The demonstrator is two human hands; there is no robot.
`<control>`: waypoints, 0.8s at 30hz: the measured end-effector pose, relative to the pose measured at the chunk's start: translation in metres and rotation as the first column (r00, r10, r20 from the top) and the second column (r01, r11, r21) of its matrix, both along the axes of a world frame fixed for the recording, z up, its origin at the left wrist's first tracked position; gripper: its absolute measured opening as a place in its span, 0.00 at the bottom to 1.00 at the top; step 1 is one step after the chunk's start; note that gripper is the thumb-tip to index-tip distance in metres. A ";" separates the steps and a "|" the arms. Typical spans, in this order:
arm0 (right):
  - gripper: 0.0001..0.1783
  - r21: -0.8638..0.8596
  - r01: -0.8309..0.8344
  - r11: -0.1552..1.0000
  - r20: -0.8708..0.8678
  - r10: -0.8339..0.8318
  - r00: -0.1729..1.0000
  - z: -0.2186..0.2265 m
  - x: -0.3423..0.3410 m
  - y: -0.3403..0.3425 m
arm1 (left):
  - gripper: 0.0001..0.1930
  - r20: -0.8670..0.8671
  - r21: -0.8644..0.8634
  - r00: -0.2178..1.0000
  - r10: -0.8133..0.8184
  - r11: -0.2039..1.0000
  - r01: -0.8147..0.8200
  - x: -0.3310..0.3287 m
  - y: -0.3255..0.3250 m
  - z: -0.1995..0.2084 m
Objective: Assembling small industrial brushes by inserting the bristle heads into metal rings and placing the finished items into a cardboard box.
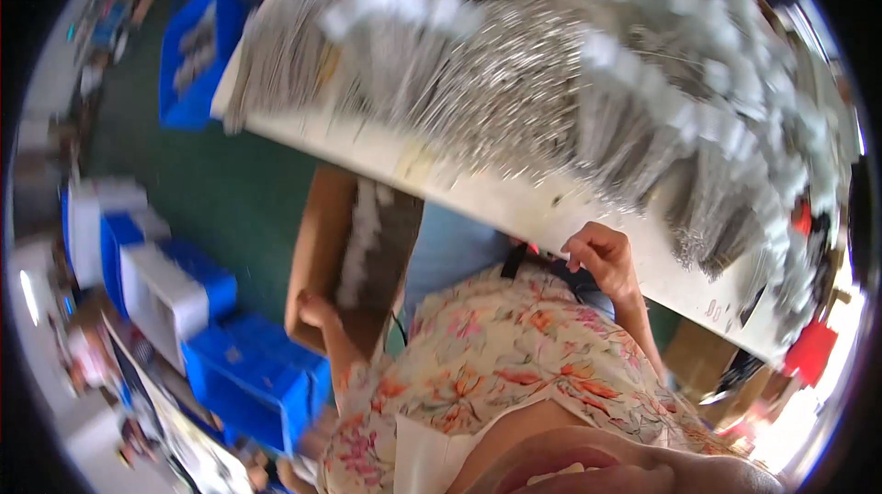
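Many silvery bundles [514,80] point ends-first toward the nearer, curled-in right hand [602,260]; left hand [317,310], blurred, I can't read!

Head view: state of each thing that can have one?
Cardboard box: open, white material inside
Left hand: at the box's near end; grip unclear
Right hand: fingers curled, by the table's edge; contents unclear
Grey bundles: heaped, blurred
White table: largely covered
Far blue bin: open, grey things inside
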State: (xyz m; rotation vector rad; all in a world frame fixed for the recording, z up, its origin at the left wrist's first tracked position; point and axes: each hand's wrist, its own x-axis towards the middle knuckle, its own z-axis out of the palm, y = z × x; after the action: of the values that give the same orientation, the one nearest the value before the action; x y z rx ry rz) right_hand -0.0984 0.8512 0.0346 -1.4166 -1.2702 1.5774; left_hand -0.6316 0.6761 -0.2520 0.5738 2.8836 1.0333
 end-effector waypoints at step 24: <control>0.11 0.357 -0.334 0.872 0.917 -0.260 0.302 0.093 0.123 0.328 | 0.10 -0.418 -0.504 0.161 -0.894 0.376 0.778 0.261 0.646 0.370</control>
State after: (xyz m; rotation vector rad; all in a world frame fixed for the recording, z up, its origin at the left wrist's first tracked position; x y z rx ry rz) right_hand 0.0247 1.1795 0.1273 -2.0144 -2.1767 0.0850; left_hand -0.3703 1.3223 0.1183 2.5662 2.1286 0.3453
